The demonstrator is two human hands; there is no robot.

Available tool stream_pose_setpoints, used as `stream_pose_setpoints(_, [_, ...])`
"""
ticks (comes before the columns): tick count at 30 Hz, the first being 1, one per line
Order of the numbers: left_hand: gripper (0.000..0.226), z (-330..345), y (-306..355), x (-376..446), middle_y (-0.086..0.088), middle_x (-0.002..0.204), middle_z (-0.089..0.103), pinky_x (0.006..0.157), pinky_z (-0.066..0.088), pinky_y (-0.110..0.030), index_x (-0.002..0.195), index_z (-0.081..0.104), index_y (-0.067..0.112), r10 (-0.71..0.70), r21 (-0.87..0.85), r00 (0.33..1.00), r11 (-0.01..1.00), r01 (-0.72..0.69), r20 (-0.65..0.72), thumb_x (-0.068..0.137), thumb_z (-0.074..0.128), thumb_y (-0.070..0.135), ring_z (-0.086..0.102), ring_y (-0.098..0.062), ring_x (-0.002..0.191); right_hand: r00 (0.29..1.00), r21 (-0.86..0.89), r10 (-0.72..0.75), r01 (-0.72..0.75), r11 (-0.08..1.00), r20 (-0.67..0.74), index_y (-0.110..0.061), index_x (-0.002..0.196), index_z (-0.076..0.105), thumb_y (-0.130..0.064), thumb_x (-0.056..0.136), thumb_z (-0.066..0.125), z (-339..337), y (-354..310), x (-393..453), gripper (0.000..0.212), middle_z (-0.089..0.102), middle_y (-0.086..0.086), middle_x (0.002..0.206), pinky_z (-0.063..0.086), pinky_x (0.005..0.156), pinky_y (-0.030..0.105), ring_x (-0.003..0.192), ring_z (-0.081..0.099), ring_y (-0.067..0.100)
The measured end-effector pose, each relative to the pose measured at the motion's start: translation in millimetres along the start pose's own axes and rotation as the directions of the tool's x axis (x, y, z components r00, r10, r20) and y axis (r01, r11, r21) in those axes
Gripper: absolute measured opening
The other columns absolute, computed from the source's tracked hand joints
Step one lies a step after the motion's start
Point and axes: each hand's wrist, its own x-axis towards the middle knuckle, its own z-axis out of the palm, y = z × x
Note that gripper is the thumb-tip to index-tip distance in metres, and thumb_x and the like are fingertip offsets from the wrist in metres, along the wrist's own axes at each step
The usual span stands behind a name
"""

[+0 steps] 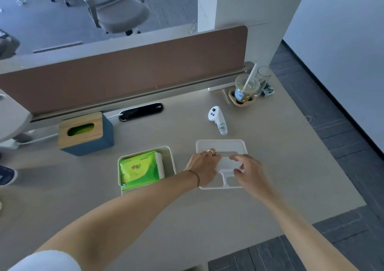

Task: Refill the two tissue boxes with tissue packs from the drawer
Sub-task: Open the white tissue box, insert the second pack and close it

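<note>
Both hands work on the white lid [221, 146] lying flat on the desk [270, 177], just right of the open white tissue box [170, 158]. The left hand [202, 168] rests on the lid's left half, fingers spread flat across it, ring visible; whether they curl under an edge cannot be told. The right hand [248, 172] sits over the lid's middle, thumb and fingers slightly apart and bent as if pinching near the slot opening; the actual contact is hidden by the hand. The white tissue box holds a green tissue pack [138, 170], lying flat inside and filling most of it, with white tissue showing at the pack's right end. Up and left of the white tissue box stands the blue tissue box [108, 131], its wooden lid [80, 129] on, green showing through the oval slot, so likely already refilled and closed. Progress judgement: both boxes appear loaded; what is left looks like putting the white lid back on the white tissue box and perhaps pulling a first sheet through. No drawer is in view. Past the lid, away from the white tissue box, lie a white controller [218, 120] and a plastic drink cup with straw [246, 87] beside the brown desk divider [124, 73].
</note>
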Motion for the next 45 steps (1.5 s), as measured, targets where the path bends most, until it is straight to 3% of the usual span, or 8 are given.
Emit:
stream_pose_setpoints(7, [0.041,-53,-39,-68,0.002,0.129,0.054,0.075,0.045,-0.035,0.131,0.053,0.03,-0.004,-0.004,0.995,1.0,0.003,-0.103,0.09,0.059,0.03,0.06,-0.026,0.106,0.936,-0.277,-0.328,0.351,0.894,0.129,-0.028,0.127,0.06,-0.007,0.072,0.07,9,-48,9,0.059,0.058,-0.013,0.129,0.048,0.097,0.035,0.109,0.056,0.021])
stream_pose_setpoints(15, [0.047,-58,-117,-161,0.003,0.13,0.058,0.088,0.051,-0.039,0.136,0.053,0.031,-0.175,-0.098,0.966,0.982,0.159,-0.188,0.091,0.063,0.033,0.057,-0.022,0.114,0.795,-0.383,-0.555,0.605,0.698,0.245,-0.025,0.109,0.069,-0.015,0.063,0.077,70,-135,17,0.048,0.066,-0.012,0.103,0.056,0.071,0.033,0.098,0.06,0.019])
stream_pose_setpoints(18, [0.048,-49,-143,-184,0.007,0.133,0.058,0.092,0.047,-0.035,0.139,0.054,0.029,-0.214,-0.094,0.95,0.976,0.197,-0.227,0.092,0.062,0.036,0.049,-0.019,0.12,0.735,-0.384,-0.619,0.675,0.63,0.277,-0.023,0.101,0.068,-0.02,0.059,0.082,92,-157,17,0.044,0.066,-0.009,0.094,0.056,0.07,0.032,0.093,0.061,0.021])
stream_pose_setpoints(25, [0.053,-35,-171,-200,0.007,0.133,0.062,0.101,0.041,-0.03,0.14,0.054,0.029,-0.261,-0.143,0.93,0.963,0.23,-0.258,0.089,0.066,0.028,0.047,-0.018,0.123,0.714,-0.388,-0.622,0.699,0.601,0.321,-0.021,0.098,0.069,-0.021,0.06,0.081,125,-178,20,0.04,0.066,-0.004,0.092,0.051,0.077,0.032,0.097,0.061,0.022])
stream_pose_setpoints(37, [0.058,-11,-173,-182,-0.002,0.129,0.062,0.098,0.04,-0.031,0.145,0.049,0.023,-0.206,-0.119,0.955,0.976,0.183,-0.216,0.09,0.065,0.026,0.05,-0.024,0.117,0.725,-0.452,-0.586,0.687,0.569,0.362,-0.015,0.104,0.065,-0.011,0.062,0.075,138,-156,26,0.043,0.063,0.0,0.097,0.051,0.08,0.033,0.1,0.058,0.025])
stream_pose_setpoints(45, [0.055,0,-175,-176,-0.006,0.121,0.061,0.095,0.046,-0.036,0.138,0.057,0.021,-0.191,-0.144,0.948,0.977,0.158,-0.255,0.085,0.07,0.02,0.053,-0.027,0.108,0.721,-0.445,-0.579,0.692,0.569,0.382,-0.013,0.106,0.066,-0.005,0.06,0.072,142,-147,34,0.048,0.06,0.003,0.099,0.053,0.077,0.037,0.097,0.058,0.027])
